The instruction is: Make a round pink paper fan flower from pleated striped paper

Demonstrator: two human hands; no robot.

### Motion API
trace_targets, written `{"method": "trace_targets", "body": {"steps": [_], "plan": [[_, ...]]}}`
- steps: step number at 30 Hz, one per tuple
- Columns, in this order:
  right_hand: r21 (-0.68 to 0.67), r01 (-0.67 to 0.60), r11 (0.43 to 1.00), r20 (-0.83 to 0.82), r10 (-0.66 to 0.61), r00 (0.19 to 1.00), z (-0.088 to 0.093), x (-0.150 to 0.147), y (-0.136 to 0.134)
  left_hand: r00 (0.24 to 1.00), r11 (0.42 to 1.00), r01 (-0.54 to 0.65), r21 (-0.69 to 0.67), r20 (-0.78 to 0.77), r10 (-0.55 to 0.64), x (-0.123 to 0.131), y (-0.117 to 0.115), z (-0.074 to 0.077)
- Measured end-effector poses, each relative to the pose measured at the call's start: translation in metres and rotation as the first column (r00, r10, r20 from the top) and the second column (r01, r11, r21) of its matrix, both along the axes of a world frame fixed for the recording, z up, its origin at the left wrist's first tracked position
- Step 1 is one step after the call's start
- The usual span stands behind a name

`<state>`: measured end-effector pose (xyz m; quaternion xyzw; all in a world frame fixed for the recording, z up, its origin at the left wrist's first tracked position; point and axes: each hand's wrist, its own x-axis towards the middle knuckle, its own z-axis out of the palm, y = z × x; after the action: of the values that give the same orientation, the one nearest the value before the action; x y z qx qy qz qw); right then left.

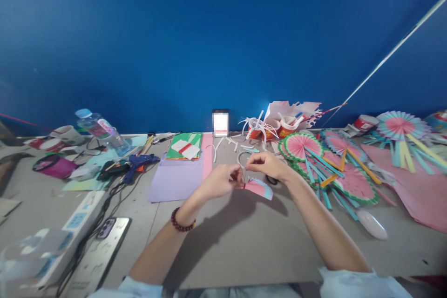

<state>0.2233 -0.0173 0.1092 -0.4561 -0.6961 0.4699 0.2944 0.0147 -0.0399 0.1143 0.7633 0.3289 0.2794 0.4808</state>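
Observation:
Low over the table's middle, my left hand [223, 181] pinches the gathered end of a small pleated paper fan [259, 188], pink with a light-blue edge. A red band runs round the fan near my fingertips. Just to the right, my right hand [268, 166] has its fingers pressed together above the fan; what they hold, if anything, is too small to make out. A curled white paper strip [240, 157] shows behind and between the two hands. Partly hidden below my right hand lies a dark object, perhaps scissor handles [271, 180].
Finished paper fans [303, 146] with coloured strips lie to the right, near a white oval object [372, 225]. Paper cups [289, 126] stand by the wall. Leftward are purple sheets [174, 179], a blue glue gun [134, 165], a bottle [103, 130], a phone [106, 251] and a power strip [75, 223].

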Motion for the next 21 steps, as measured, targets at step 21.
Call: {"method": "trace_targets", "body": {"steps": [21], "plan": [[0.806,0.047,0.590,0.238,-0.396,0.887,0.027,-0.034,-0.043,0.917,0.911,-0.219,-0.349,0.245,0.314,-0.005,0.028,-0.022]]}}
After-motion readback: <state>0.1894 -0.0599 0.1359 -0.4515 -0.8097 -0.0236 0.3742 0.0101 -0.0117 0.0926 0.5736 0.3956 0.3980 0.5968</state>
